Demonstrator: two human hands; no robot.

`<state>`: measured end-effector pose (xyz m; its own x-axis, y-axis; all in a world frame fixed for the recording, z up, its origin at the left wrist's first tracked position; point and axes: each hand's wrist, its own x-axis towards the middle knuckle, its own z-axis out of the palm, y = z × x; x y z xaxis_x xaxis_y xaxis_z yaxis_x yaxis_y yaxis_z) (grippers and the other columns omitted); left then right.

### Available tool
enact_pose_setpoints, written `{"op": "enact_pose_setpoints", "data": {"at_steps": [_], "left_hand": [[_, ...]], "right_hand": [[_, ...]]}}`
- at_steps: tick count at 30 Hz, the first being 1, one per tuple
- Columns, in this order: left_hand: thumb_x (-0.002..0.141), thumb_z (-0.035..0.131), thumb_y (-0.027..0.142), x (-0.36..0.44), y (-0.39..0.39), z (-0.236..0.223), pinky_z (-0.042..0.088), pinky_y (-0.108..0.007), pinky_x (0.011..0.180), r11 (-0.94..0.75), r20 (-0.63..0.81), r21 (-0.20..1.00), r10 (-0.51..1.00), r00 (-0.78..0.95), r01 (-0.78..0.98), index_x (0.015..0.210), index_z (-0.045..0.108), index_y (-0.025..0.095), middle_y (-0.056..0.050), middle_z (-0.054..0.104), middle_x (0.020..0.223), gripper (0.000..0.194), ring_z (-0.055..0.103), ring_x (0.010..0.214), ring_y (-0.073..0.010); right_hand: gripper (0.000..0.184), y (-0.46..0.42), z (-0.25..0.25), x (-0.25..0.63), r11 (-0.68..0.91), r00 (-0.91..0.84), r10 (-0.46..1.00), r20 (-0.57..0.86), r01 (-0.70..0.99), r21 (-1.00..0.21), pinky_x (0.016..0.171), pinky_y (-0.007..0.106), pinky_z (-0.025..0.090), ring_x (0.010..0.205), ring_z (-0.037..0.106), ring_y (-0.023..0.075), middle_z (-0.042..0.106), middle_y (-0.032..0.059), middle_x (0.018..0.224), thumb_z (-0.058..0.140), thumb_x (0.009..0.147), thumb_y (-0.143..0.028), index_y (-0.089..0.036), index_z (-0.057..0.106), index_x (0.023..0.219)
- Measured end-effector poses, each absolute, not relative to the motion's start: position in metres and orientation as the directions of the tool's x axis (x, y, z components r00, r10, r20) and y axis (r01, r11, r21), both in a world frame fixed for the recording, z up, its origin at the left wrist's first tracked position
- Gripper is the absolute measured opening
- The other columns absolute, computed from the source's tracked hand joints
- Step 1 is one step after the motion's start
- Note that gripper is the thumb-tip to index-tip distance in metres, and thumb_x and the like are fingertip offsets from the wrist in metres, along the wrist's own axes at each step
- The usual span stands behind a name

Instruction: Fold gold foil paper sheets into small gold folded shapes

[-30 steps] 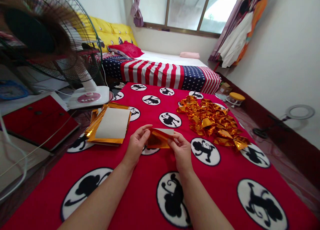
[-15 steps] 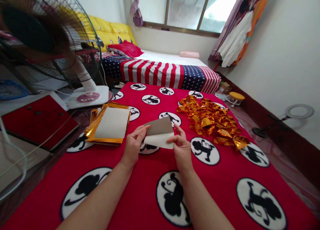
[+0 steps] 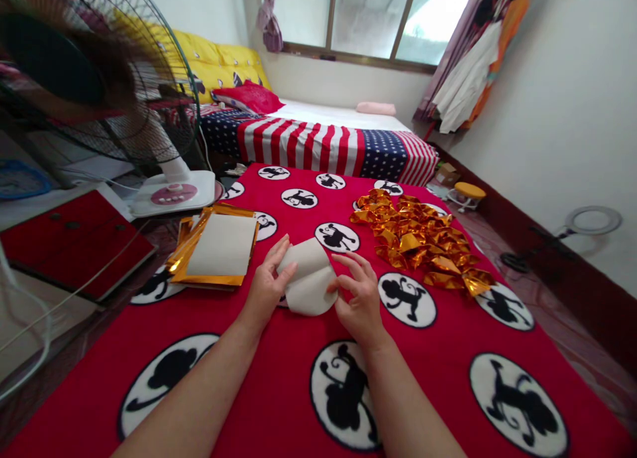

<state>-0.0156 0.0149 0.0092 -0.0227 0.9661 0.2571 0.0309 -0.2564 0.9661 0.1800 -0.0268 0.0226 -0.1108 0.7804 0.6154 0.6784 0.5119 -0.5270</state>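
Note:
A pale sheet of paper, bent with a crease across its middle, is held between my hands above the red cloth. My left hand is closed on its left edge, thumb on top. At the right edge, my right hand pinches it with bent fingers. To the left lies a stack of gold foil paper, its top sheet pale side up. Several folded gold foil pieces are heaped to the right.
The red cloth with monkey prints covers the surface under my hands. A fan stands at the left beside a red cabinet. Beyond is a bed; a yellow stool and a ring-shaped stand are at the right.
The paper has opened out from a flatter fold and now curves, with both halves showing pale. My hands have shifted slightly, the left one's fingers now reaching along the paper's edge.

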Motion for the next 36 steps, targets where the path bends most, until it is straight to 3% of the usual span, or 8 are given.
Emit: {"op": "enact_pose_setpoints", "data": {"at_steps": [4, 10, 13, 19, 23, 27, 33, 36], "left_hand": [[0.081, 0.064, 0.026, -0.016, 0.015, 0.007, 0.025, -0.036, 0.120, -0.293, 0.294, 0.951, 0.956, -0.003, 0.095, 0.137, 0.055, 0.020, -0.009, 0.043, 0.151, 0.057, 0.035, 0.143, -0.0240], [0.078, 0.061, 0.015, -0.018, 0.018, 0.005, 0.024, -0.038, 0.121, -0.311, 0.320, 0.913, 0.947, 0.009, 0.265, 0.139, 0.053, 0.020, -0.008, 0.045, 0.150, 0.062, 0.037, 0.142, -0.0226], [0.077, 0.061, 0.015, -0.018, 0.020, 0.002, 0.026, -0.039, 0.120, -0.301, 0.312, 0.903, 0.950, 0.014, 0.305, 0.137, 0.054, 0.019, -0.010, 0.046, 0.149, 0.061, 0.040, 0.140, -0.0239], [0.081, 0.059, 0.018, -0.015, 0.016, 0.004, 0.049, -0.033, 0.100, -0.324, 0.365, 0.889, 0.928, -0.073, 0.323, 0.136, 0.054, 0.018, -0.012, 0.036, 0.153, 0.056, 0.047, 0.133, -0.0252], [0.080, 0.052, 0.008, -0.014, 0.007, 0.016, 0.053, -0.024, 0.082, -0.440, 0.511, 0.806, 0.854, -0.093, 0.395, 0.116, 0.066, 0.020, -0.008, 0.054, 0.134, 0.041, 0.056, 0.118, -0.0193], [0.072, 0.044, -0.003, -0.013, 0.003, 0.017, 0.048, -0.019, 0.060, -0.491, 0.508, 0.775, 0.859, 0.068, 0.398, 0.110, 0.068, 0.020, -0.006, 0.061, 0.118, 0.051, 0.062, 0.087, -0.0124], [0.069, 0.050, -0.003, -0.010, 0.009, 0.004, 0.051, -0.031, 0.092, -0.517, 0.436, 0.718, 0.856, 0.278, 0.466, 0.131, 0.057, 0.022, -0.009, 0.054, 0.137, 0.067, 0.052, 0.125, -0.0223], [0.074, 0.057, 0.003, -0.011, 0.011, 0.002, 0.044, -0.038, 0.105, -0.542, 0.426, 0.708, 0.839, 0.339, 0.453, 0.131, 0.058, 0.023, -0.009, 0.058, 0.136, 0.061, 0.052, 0.127, -0.0233]], "right_hand": [[0.033, -0.028, 0.024, 0.181, 0.526, -0.121, 0.759, 0.640, 0.694, -0.492, 0.110, 0.051, 0.032, 0.136, 0.036, 0.0286, 0.053, -0.0007, 0.140, 0.054, 0.063, 0.003, -0.025, 0.067, 0.074], [0.037, -0.029, 0.021, 0.175, 0.643, -0.361, 0.765, 0.533, 0.475, -0.601, 0.092, 0.038, 0.048, 0.104, 0.061, 0.0214, 0.072, 0.0014, 0.097, 0.047, 0.062, 0.003, -0.025, 0.066, 0.078], [0.035, -0.029, 0.018, 0.173, 0.603, -0.384, 0.797, 0.465, 0.472, -0.644, 0.086, 0.034, 0.049, 0.095, 0.063, 0.0197, 0.072, 0.0014, 0.094, 0.047, 0.061, 0.003, -0.024, 0.064, 0.074], [0.032, -0.027, 0.015, 0.182, 0.464, -0.100, 0.847, 0.522, 0.620, -0.633, 0.084, 0.033, 0.048, 0.089, 0.064, 0.0201, 0.073, 0.0019, 0.091, 0.046, 0.064, 0.002, -0.024, 0.063, 0.075], [0.033, -0.026, 0.013, 0.190, 0.325, 0.168, 0.782, 0.600, 0.712, -0.623, 0.086, 0.034, 0.047, 0.093, 0.065, 0.0213, 0.074, 0.0020, 0.098, 0.046, 0.067, -0.001, -0.023, 0.066, 0.082], [0.033, -0.025, 0.009, 0.191, 0.280, 0.241, 0.801, 0.548, 0.659, -0.698, 0.086, 0.035, 0.049, 0.093, 0.066, 0.0218, 0.074, 0.0033, 0.096, 0.045, 0.066, -0.004, -0.022, 0.067, 0.082], [0.027, -0.022, 0.004, 0.184, 0.231, 0.335, 0.868, 0.365, 0.378, -0.896, 0.086, 0.032, 0.051, 0.090, 0.069, 0.0209, 0.075, 0.0048, 0.092, 0.046, 0.069, -0.009, -0.020, 0.069, 0.079], [0.023, -0.022, 0.004, 0.180, 0.196, 0.326, 0.905, 0.274, 0.253, -0.948, 0.086, 0.033, 0.051, 0.089, 0.069, 0.0214, 0.075, 0.0061, 0.092, 0.048, 0.069, -0.012, -0.018, 0.069, 0.077]]}}
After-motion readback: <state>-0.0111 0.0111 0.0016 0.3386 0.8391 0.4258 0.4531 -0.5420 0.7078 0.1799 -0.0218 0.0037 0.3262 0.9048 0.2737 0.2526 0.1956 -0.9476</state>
